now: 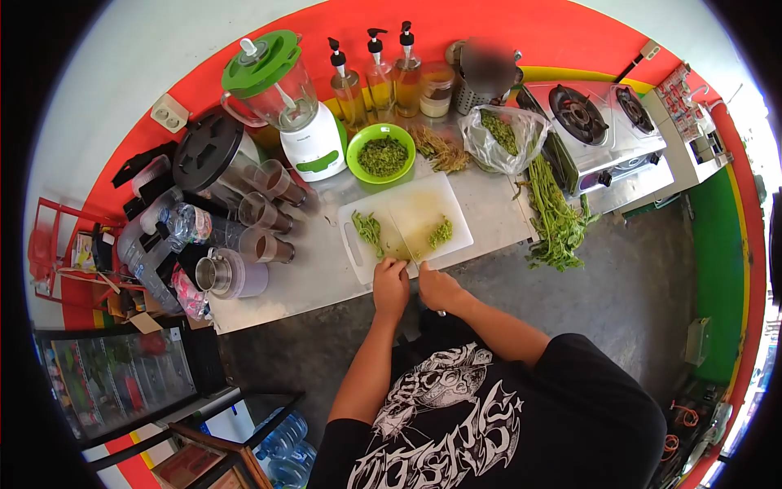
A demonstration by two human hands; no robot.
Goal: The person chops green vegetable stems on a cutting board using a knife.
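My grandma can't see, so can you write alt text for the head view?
Right hand holding a knife on a white cutting board between two piles of greens, left hand close beside. Behind: a green bowl of chopped greens and a blender.

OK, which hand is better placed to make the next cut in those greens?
The right hand, I think: it grips the knife, whose blade angles over the cutting board. The left hand, at the board's near edge, seems better placed for steadying.

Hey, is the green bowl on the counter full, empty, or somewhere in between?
Partly full: chopped greens lie in the middle of the green bowl, with its bare inner wall showing around them.
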